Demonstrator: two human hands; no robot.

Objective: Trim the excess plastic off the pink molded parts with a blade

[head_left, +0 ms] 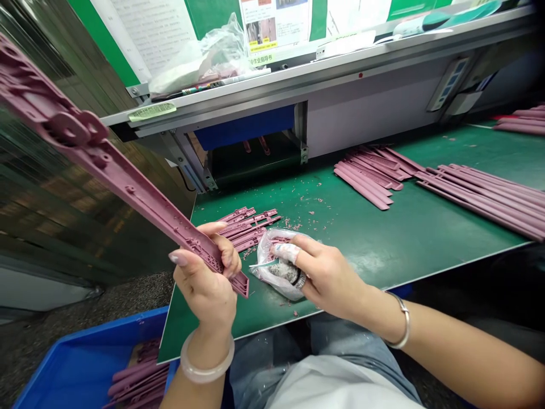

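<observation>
My left hand (pixel 207 271) is closed around the near end of a long pink plastic strip (pixel 102 156), which slants up and away to the upper left. My right hand (pixel 320 274) is closed in a pinch beside it, holding a small blade-like tool (pixel 264 264) whose tip points left toward the strip; one fingertip is taped. Just under the right hand lies a small clear bag (pixel 276 272) with grey-pink scraps in it. A little pile of short pink offcuts (pixel 249 222) lies on the green table mat (pixel 340 238) behind both hands.
Long pink strips are stacked at the right (pixel 489 196), shorter ones (pixel 370 173) in the middle. A blue bin (pixel 76 369) at lower left holds more strips. A shelf (pixel 298 79) with papers and a plastic bag runs along the back.
</observation>
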